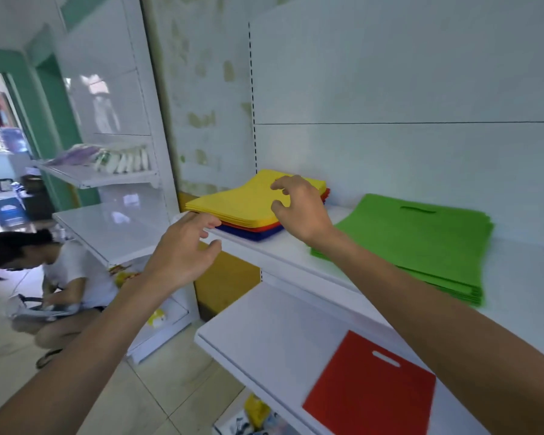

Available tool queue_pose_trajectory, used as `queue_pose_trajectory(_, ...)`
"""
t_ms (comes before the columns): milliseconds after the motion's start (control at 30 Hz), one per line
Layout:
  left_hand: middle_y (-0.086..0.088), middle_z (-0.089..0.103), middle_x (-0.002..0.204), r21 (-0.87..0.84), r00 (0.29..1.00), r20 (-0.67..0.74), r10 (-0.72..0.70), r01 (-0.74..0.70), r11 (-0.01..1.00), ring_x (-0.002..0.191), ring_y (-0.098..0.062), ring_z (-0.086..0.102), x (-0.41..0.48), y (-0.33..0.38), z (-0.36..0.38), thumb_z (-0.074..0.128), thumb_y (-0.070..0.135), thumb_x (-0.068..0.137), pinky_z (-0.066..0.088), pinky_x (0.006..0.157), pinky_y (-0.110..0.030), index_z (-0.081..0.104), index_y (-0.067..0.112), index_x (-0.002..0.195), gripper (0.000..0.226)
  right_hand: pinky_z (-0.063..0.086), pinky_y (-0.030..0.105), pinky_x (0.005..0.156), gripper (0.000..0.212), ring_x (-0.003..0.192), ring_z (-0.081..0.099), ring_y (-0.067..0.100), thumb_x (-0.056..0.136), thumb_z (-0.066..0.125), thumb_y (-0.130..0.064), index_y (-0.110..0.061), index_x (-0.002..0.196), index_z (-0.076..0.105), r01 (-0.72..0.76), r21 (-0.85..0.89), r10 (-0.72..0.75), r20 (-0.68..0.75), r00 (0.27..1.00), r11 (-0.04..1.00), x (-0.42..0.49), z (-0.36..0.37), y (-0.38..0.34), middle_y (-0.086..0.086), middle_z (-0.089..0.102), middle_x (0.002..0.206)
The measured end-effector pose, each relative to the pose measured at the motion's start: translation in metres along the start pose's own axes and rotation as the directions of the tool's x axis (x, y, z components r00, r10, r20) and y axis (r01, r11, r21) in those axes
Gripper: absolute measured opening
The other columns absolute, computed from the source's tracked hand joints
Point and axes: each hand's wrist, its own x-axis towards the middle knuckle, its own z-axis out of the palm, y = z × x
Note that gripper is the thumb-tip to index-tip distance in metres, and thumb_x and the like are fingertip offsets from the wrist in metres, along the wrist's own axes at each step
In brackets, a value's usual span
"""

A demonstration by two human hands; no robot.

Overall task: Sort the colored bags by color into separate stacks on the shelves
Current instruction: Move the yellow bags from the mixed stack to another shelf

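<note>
Head camera is showing the yellow-topped stack of bags (242,202) sitting mid-frame on the upper shelf (283,248). Both hands are loose-fingered and holding nothing: left hand (182,249) at its front edge, right hand (299,211) over its right side. Green bags (421,240) are lying just right of them.

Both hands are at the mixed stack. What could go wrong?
The flat yellow fabric bags lie several deep on red bags and blue bags, so the right hand may lift more than one. The stack sits near the left end of the white shelf; the left hand might drag it off.
</note>
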Motion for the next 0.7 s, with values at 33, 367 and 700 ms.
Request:
queue_pose_trajectory(33,-0.002,0.055,0.117,-0.005,1.0,0.003,0.003,-0.003,1.0,0.095,-0.011,0.051,0.007,-0.007,0.003,0.058,0.012,0.087,0.045,0.085,-0.031,0.058,0.015,0.116,0.029,0.038,0.026,0.089,0.034,0.114,0.05,0.024,0.086,0.053,-0.009,-0.007,0.12,0.057,0.003,-0.011,-0.003,0.004,1.0,1.0,0.007,0.006,0.0,0.011,0.056,0.123)
queue_pose_trajectory(367,-0.001,0.055,0.115,-0.072,0.999,0.027,0.046,-0.044,0.996,0.097,-0.009,0.052,0.096,-0.063,0.039,0.057,0.015,0.088,0.045,0.085,-0.029,0.059,0.016,0.114,0.026,0.044,0.03,0.091,0.032,0.109,0.055,0.023,0.085,0.054,-0.008,-0.006,0.117,0.059,-0.032,-0.052,0.032,0.008,0.999,0.998,0.1,0.043,0.038,0.01,0.059,0.12)
queue_pose_trajectory(700,-0.002,0.058,0.111,-0.108,0.99,0.045,0.132,-0.127,0.986,0.1,-0.012,0.054,0.189,-0.114,0.054,0.058,0.014,0.087,0.044,0.086,-0.03,0.063,0.017,0.107,0.02,0.047,0.036,0.09,0.03,0.104,0.057,0.022,0.088,0.053,-0.01,-0.005,0.117,0.058,-0.121,-0.11,0.115,-0.057,0.992,0.987,0.161,0.071,0.064,0.009,0.059,0.119)
